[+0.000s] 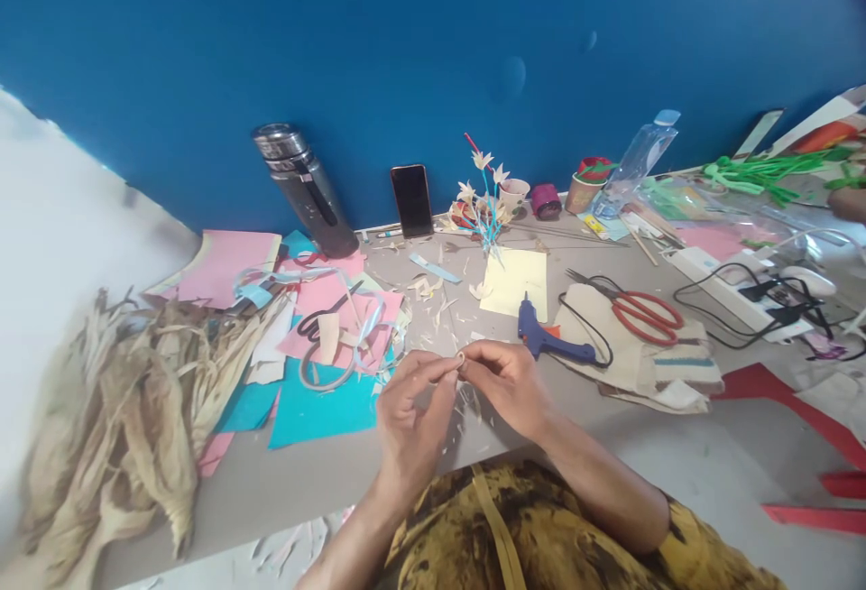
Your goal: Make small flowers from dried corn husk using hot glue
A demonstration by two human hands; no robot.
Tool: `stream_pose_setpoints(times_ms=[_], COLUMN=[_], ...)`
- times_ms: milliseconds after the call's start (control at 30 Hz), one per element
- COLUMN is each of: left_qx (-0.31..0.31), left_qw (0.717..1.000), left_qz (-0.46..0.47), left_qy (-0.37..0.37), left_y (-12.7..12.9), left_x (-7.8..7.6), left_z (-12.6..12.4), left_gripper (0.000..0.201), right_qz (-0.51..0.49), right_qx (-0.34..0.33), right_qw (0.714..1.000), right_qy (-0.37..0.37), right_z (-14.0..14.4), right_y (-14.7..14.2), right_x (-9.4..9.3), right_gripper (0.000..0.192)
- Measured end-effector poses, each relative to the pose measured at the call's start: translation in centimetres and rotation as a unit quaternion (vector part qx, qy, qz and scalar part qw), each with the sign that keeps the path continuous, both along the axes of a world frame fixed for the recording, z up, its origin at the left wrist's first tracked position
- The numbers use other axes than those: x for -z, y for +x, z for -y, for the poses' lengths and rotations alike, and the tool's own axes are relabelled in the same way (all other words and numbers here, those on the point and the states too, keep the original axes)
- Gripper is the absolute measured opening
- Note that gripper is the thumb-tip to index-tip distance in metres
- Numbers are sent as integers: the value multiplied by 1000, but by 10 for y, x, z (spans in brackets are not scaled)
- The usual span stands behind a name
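My left hand [418, 405] and my right hand [504, 382] meet at the fingertips over the front of the table. Both are closed in a pinch on a tiny pale curled piece [461, 358], which looks like a bit of dried husk; fingers cover most of it. Right of my right hand lies a blue hot glue gun [551, 337], its nozzle on a pale yellow paper [507, 288]. Behind that stand handmade flowers [488, 207] with cream petals and blue stems. Pale scraps [433, 315] are scattered beyond my fingers.
Dried corn husks [135, 428] hang over the left edge beside pink and blue paper [325, 405] and dark-handled scissors [311, 328]. A flask [308, 198] and a phone [412, 202] stand by the wall. Red-handled scissors [646, 315] lie on cloth; a power strip [731, 288] with cables is at right.
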State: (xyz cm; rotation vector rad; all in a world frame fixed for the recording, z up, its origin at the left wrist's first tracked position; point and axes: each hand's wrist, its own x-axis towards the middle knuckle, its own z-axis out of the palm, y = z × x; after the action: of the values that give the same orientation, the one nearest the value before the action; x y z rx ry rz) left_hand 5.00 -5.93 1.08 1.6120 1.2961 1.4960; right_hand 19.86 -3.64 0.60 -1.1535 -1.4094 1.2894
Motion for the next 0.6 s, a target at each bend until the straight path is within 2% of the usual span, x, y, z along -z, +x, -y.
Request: stream_pose_setpoints(times_ms=[167,333,433,500,600], left_qx=[-7,-32,-25,-18,-12], left_qw=[999,996,993,994,996], left_qz=[18,-65,-98,-100,-77], left_qy=[-37,44,68,48,-40], left_y=[-2,1,2,2,-1], left_x=[-1,0,0,-2,-5], left_z=[0,3,5,6,5], left_gripper=[11,12,11,12,13], right_qz=[-27,-24,-29,-19,29], right_qx=[45,28,11,10,26], right_qw=[998,999,1000,1000,997], right_qy=[-26,-12,1,16,61], right_z=[1,6,8,10,12], right_y=[-1,2,4,5,4], right_x=[0,-4,-5,-5,-3], right_gripper=[13,13,14,17,20])
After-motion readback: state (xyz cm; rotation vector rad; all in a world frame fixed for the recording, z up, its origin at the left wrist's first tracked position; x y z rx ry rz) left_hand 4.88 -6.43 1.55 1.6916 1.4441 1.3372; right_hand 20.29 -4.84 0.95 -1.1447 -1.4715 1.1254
